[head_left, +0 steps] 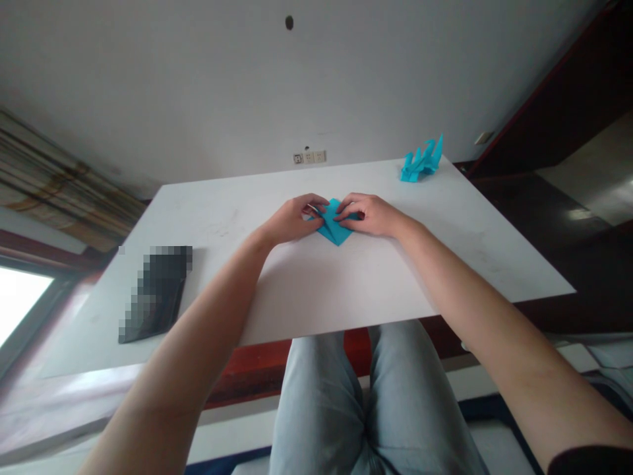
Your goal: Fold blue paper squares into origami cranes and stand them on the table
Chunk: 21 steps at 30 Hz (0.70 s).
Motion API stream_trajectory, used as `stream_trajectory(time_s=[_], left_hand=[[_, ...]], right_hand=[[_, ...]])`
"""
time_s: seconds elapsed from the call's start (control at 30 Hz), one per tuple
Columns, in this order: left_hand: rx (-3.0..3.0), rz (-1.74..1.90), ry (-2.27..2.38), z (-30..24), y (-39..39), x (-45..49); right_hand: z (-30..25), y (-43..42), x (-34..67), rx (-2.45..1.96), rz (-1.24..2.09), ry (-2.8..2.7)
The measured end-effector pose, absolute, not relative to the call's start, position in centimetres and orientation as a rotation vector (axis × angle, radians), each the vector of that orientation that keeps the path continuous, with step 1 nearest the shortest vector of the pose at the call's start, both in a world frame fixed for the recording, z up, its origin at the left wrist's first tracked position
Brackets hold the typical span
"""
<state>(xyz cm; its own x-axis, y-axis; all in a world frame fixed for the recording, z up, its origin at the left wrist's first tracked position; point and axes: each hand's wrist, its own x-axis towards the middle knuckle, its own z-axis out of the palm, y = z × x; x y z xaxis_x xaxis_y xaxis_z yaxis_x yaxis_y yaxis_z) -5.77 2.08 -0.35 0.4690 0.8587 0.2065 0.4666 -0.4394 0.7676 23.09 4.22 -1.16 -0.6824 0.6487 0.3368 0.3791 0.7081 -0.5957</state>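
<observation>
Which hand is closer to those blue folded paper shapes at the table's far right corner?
Right. The right hand is to the near left of the paper shapes, not touching them; the left hand is farther left, across the blue sheet.

A white table [306, 290] is spreading across the middle, its far edge running along a pale wall [198, 86]. At its far right corner, blue folded figures [420, 165] are standing in a cluster. At the left, a dark flat object [157, 297] is lying, largely hidden by pixel blocks. Sockets [309, 158] are sitting in a row low on the wall, and a dark spot [289, 22] is showing higher up. Far left, a striped curtain [49, 178] is hanging; nearer, a window [20, 300] is glowing.
</observation>
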Motion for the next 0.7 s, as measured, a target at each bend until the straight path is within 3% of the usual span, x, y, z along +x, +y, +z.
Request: stream_trajectory(time_s=[0.3,0.43,0.7], left_hand=[[2.146,0.913,1.231,-1.7,1.7,-4.5],[2.298,0.789,1.358,-1.0,0.7,-3.6],[2.405,0.568,1.502,0.7,0.0,-3.8]], right_hand=[[-0.8,3.8,22.8,-0.838,0.742,-2.322],[-0.6,3.3,22.8,-0.941,0.835,-2.246],[-1.2,4.1,23.1,-0.799,0.713,-2.343]])
